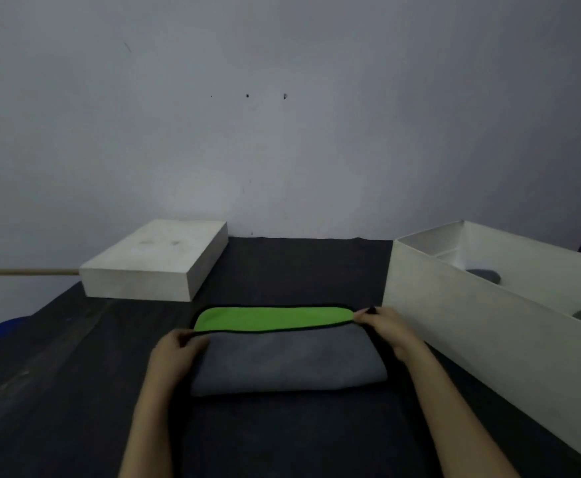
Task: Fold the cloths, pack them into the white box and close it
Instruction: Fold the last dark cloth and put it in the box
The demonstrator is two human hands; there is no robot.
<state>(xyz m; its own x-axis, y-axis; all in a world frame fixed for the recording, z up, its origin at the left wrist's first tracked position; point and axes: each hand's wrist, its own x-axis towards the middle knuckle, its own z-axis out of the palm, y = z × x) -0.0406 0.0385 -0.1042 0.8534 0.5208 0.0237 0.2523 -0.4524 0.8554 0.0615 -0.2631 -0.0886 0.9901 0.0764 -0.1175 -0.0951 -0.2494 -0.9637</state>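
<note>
A cloth (287,360) lies in the middle of the dark table (75,391), right in front of the person. It is grey on one face and bright green on the other, with a thin black edge. The grey near part is folded up over the rest, so a green strip shows along the far side.

The left hand (175,353) is at the cloth's left end, fingers curled over the edge where the grey fold meets the green, gripping it. The right hand (385,326) is at the far right corner — its fingertips pinch the cloth just where the green strip ends. Both forearms reach in from the near edge of the table, one on either side of the cloth.

To the right stands the white box (482,343), open at the top and set at an angle, its near wall just beside the right hand. Inside it two dark grey shapes (485,274) show against the far wall — I cannot tell for sure what they are.

At the back left, well apart from the cloth, the box's white lid (151,267) lies flat on the table against the pale wall (282,132). A thin wooden rod (23,271) runs out from behind the lid toward the left.
</note>
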